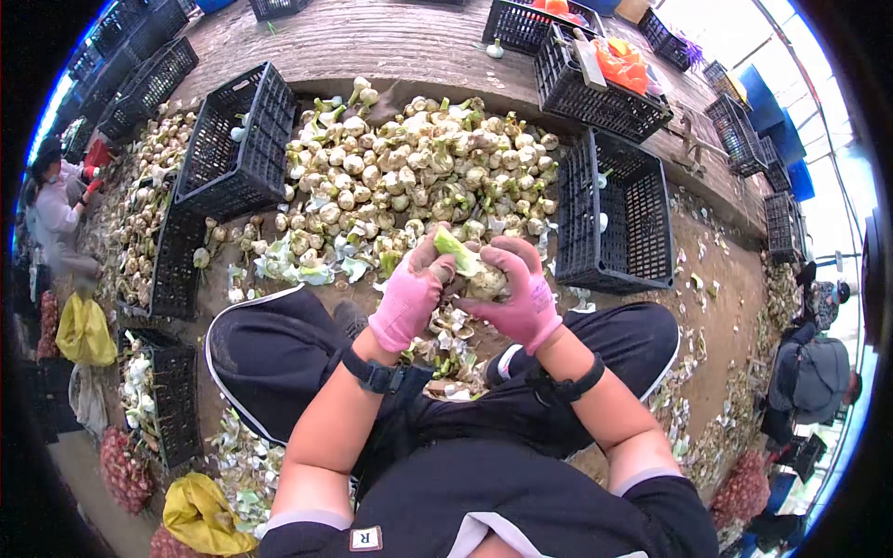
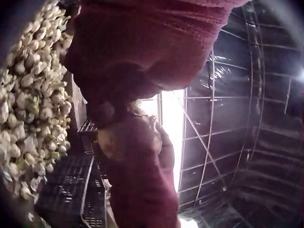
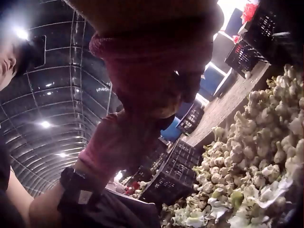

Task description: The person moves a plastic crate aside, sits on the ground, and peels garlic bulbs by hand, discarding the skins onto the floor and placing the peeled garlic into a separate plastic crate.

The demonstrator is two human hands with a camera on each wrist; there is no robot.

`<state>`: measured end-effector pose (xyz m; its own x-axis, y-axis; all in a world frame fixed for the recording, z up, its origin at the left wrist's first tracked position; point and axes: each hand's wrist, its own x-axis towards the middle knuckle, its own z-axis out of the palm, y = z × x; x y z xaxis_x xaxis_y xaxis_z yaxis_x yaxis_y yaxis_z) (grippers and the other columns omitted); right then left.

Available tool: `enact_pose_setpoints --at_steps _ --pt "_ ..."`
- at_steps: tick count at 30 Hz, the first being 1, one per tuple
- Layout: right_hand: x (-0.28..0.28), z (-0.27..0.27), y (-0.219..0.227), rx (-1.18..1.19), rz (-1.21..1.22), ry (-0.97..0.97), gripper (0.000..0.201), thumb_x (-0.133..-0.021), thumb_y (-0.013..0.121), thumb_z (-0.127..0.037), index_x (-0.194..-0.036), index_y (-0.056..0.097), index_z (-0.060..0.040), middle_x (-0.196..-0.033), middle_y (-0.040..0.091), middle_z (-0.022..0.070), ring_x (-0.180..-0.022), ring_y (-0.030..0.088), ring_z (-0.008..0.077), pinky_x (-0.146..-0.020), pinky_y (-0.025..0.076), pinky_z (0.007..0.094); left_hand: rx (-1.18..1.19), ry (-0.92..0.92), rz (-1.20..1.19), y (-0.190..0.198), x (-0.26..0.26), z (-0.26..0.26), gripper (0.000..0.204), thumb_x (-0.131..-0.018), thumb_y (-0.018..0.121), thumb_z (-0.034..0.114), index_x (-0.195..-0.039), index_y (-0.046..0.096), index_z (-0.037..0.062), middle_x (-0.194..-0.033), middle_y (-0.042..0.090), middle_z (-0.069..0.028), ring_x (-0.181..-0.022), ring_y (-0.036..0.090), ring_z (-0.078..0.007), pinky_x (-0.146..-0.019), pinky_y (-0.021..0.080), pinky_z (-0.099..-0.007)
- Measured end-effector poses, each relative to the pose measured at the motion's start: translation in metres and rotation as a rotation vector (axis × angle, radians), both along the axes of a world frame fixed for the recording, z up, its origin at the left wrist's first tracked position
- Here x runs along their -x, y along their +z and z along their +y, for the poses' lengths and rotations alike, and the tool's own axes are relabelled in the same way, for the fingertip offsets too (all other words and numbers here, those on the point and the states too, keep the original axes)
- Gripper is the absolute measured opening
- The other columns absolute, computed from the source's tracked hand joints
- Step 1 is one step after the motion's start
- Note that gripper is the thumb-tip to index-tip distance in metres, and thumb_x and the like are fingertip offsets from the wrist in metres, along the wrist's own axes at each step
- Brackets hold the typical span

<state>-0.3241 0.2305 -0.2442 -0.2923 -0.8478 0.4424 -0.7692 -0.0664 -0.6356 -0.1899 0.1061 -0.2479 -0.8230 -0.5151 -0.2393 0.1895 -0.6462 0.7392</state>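
Both hands wear pink gloves and meet over the person's lap in the head view. The right hand [image 1: 517, 296] grips a pale garlic bulb [image 1: 486, 281], thumb and fingers curled round it. From the bulb a short green stalk [image 1: 450, 245] slants up toward the left hand [image 1: 416, 290], whose curled fingers pinch at the stalk side. Dark glove tips hide part of the bulb. Both wrist views show the gloves close together in shadow around the bulb [image 2: 128, 137]. Just beyond the hands lies a large heap of garlic bulbs [image 1: 409, 167] with stalks attached.
Black crates stand left [image 1: 237, 139] and right [image 1: 614, 214] of the heap, each with a few white bulbs. Peeled skins [image 1: 307, 265] litter the ground. Another crate [image 1: 600, 88] at the back holds an orange bag [image 1: 620, 65]. Another person [image 1: 65, 209] sits far left.
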Motion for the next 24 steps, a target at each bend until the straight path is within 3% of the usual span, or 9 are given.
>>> enact_pose_setpoints --at_steps 5,7,9,12,13,15,20,23,24 --pt "0.002 0.002 0.006 -0.036 -0.07 0.036 0.064 -0.07 0.082 -0.028 -0.121 0.051 -0.0055 -0.122 0.049 0.0167 -0.107 0.054 0.0298 -0.09 0.048 0.0362 0.414 0.151 -0.15 -0.009 -0.003 0.008 0.035 -0.094 0.049 0.002 -0.129 0.048 -0.0009 -0.117 0.059 -0.0074 -0.104 0.056 -0.0116 -0.09 0.046 -0.0251" --pt "0.001 0.005 0.005 -0.155 -1.402 0.105 0.055 -0.079 0.073 -0.034 -0.119 0.05 -0.0035 -0.115 0.054 0.0133 -0.098 0.059 0.0251 -0.079 0.053 0.031 0.432 0.093 -0.2 -0.008 -0.008 0.008 0.035 -0.092 0.052 0.001 -0.126 0.05 -0.0041 -0.109 0.062 -0.0068 -0.095 0.057 -0.0092 -0.083 0.046 -0.0216" --pt "0.01 0.004 -0.008 -0.13 -1.482 0.105 0.052 -0.088 0.06 -0.045 -0.118 0.051 -0.0036 -0.107 0.059 0.0106 -0.086 0.062 0.0198 -0.069 0.054 0.0278 0.404 0.076 -0.223 -0.012 -0.007 0.01 0.028 -0.091 0.051 0.002 -0.119 0.055 -0.0032 -0.1 0.064 -0.0039 -0.086 0.058 -0.0082 -0.076 0.047 -0.0206" --pt "0.043 -0.004 -0.058 -0.297 -2.241 1.048 0.059 -0.09 0.046 -0.059 -0.121 0.052 -0.0092 -0.109 0.061 0.0102 -0.093 0.062 0.0223 -0.074 0.056 0.0365 0.157 0.034 -0.025 -0.036 -0.001 0.017 0.025 -0.093 0.05 0.005 -0.116 0.057 -0.0012 -0.105 0.064 -0.0051 -0.094 0.059 -0.0112 -0.082 0.048 -0.0233" --pt "0.03 -0.008 -0.038 -0.294 -2.239 1.047 0.059 -0.09 0.046 -0.059 -0.121 0.052 -0.0092 -0.109 0.061 0.0102 -0.093 0.062 0.0223 -0.074 0.056 0.0365 0.158 0.031 -0.024 -0.036 0.0 0.021 0.025 -0.093 0.05 0.005 -0.116 0.057 -0.0012 -0.105 0.064 -0.0051 -0.094 0.059 -0.0112 -0.082 0.048 -0.0233" --pt "0.003 -0.007 -0.002 -0.165 -1.934 0.012 0.063 -0.091 0.043 -0.059 -0.124 0.05 -0.006 -0.112 0.062 0.0112 -0.097 0.065 0.0216 -0.068 0.058 0.0313 0.292 0.237 -0.141 -0.034 0.002 0.03 0.025 -0.091 0.048 0.0 -0.115 0.057 -0.0009 -0.104 0.064 -0.0051 -0.093 0.059 -0.0112 -0.082 0.048 -0.0237" --pt "0.011 0.004 -0.035 -0.084 -1.156 0.119 0.035 -0.098 0.048 -0.034 -0.114 0.057 -0.0043 -0.105 0.061 0.0065 -0.091 0.058 0.013 -0.082 0.048 0.026 0.535 -0.107 -0.095 -0.012 -0.005 0.042 0.026 -0.085 0.046 -0.01 -0.106 0.058 0.001 -0.096 0.064 -0.0051 -0.088 0.059 -0.0107 -0.079 0.048 -0.0245" --pt "0.01 0.002 -0.028 -0.206 -1.003 0.241 0.037 -0.099 0.047 -0.033 -0.12 0.053 -0.0026 -0.104 0.061 0.0061 -0.089 0.058 0.0125 -0.081 0.048 0.0267 0.393 0.054 -0.094 -0.024 -0.001 0.025 0.022 -0.087 0.042 -0.004 -0.096 0.06 0.0028 -0.089 0.061 -0.002 -0.082 0.058 -0.0095 -0.074 0.048 -0.025" --pt "0.019 0.006 -0.049 -0.32 -1.274 0.27 0.04 -0.098 0.049 -0.026 -0.131 0.046 -0.0029 -0.109 0.06 0.0062 -0.091 0.059 0.0131 -0.082 0.049 0.0278 0.472 0.034 -0.148 -0.021 -0.003 0.009 0.02 -0.086 0.043 -0.003 -0.093 0.06 0.0031 -0.086 0.061 -0.0019 -0.079 0.057 -0.0098 -0.073 0.048 -0.0251"
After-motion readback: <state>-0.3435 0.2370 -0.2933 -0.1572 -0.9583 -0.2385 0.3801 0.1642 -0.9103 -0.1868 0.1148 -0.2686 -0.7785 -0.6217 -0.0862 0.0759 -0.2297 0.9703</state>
